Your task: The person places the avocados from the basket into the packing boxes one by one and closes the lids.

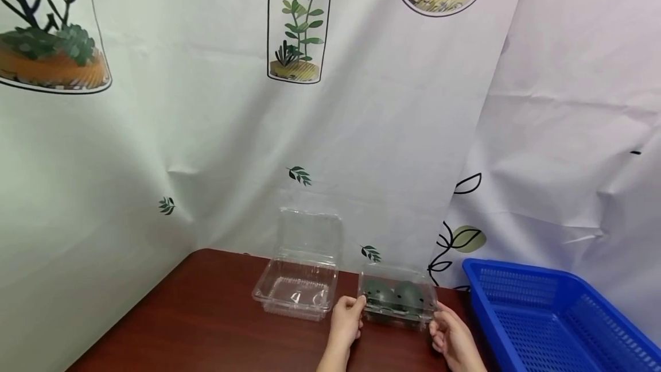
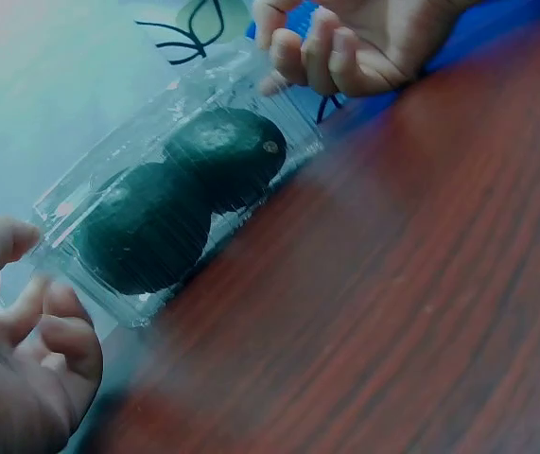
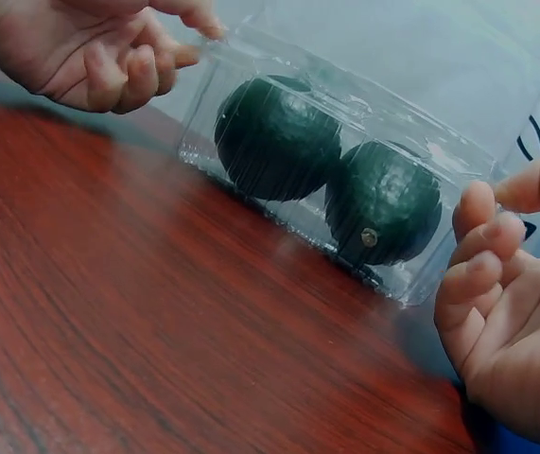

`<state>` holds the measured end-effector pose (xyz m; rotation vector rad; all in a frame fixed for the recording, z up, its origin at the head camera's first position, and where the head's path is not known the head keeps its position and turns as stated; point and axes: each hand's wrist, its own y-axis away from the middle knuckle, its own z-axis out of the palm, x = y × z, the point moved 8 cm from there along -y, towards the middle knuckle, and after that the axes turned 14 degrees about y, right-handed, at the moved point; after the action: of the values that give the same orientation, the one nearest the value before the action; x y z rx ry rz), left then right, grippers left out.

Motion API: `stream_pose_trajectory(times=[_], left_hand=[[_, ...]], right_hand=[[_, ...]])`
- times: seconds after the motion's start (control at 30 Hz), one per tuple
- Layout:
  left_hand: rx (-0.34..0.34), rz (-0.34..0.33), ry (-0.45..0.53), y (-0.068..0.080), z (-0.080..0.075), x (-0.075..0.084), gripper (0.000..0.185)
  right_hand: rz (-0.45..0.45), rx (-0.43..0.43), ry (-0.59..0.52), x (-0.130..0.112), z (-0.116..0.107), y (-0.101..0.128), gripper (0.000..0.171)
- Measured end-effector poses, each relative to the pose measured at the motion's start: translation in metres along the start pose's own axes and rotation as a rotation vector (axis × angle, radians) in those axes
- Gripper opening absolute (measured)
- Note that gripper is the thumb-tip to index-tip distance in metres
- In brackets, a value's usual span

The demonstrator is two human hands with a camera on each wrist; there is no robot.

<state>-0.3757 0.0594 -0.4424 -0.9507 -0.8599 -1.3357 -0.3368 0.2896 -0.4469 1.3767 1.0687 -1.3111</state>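
Two dark green avocados [image 1: 409, 296] sit side by side in a clear plastic clamshell box [image 1: 397, 272] at the back of the table. Through its front wall, the right wrist view shows the avocados [image 3: 279, 137] with a pale stem scar on one. My left hand [image 1: 346, 323] pinches the box's front left corner between thumb and fingers. At the opposite corner, my right hand [image 1: 451, 334] holds the rim with thumb and index finger, its other fingers curled below, as the right wrist view shows [image 3: 525, 293]. The clear lid spans over the avocados in the head view.
Left of the filled box stands a second clear clamshell [image 1: 295, 291], its lid [image 1: 310, 237] raised against the printed wall sheet [image 1: 232, 131]. A blue plastic basket [image 1: 490, 314] stands at the right edge of the dark red wooden table [image 1: 206, 314].
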Motion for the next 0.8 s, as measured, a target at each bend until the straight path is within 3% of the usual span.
stream_pose_trajectory(times=[0.1,0.17,0.33,0.53,0.67,0.8], left_hand=[[0.027,0.085,-0.033,0.002,0.0,0.006,0.025],[0.003,0.099,-0.035,0.002,0.005,0.006,0.025],[-0.135,0.022,-0.011,0.002,0.023,-0.003,0.034],[-0.39,-0.077,-0.07,0.014,0.053,-0.016,0.061],[-0.47,-0.112,-0.135,0.019,0.064,-0.019,0.065],[-0.549,-0.129,-0.122,0.022,0.072,-0.021,0.068]], right_hand=[[0.012,0.021,-0.032,0.003,-0.005,0.001,0.03],[0.02,0.039,-0.06,0.004,-0.011,0.003,0.021],[0.01,0.072,-0.131,0.002,-0.021,0.004,0.016],[0.036,0.197,-0.295,0.004,-0.033,0.009,0.011],[0.027,0.247,-0.353,0.004,-0.034,0.012,0.008],[0.021,0.298,-0.343,0.004,-0.035,0.013,0.006]])
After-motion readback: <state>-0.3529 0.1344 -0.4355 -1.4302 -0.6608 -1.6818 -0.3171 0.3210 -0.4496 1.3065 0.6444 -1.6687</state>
